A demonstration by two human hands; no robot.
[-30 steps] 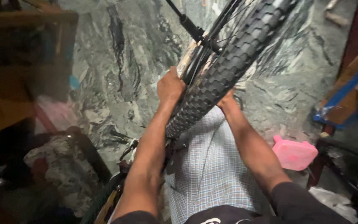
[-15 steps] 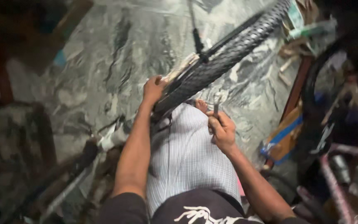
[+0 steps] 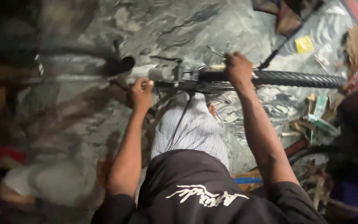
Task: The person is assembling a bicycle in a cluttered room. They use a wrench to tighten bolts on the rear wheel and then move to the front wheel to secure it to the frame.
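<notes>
While the knobby black bicycle tyre (image 3: 299,78) lies edge-on, right hand (image 3: 238,68) fingers wrap it; left hand (image 3: 141,93) fist grips a blurred frame tube (image 3: 146,72).

Bike wheel (image 3: 295,78): black knobby tire, seen edge-on, lying horiz. across frame above the person's lap, running from the frame junction out to the right. Bike frame (image 3: 187,79): dark metal w/ pale grey tube to the left, blurred. Right hand (image 3: 238,68) clasped over tire; left hand (image 3: 141,94) fisted at frame's underside.
</notes>
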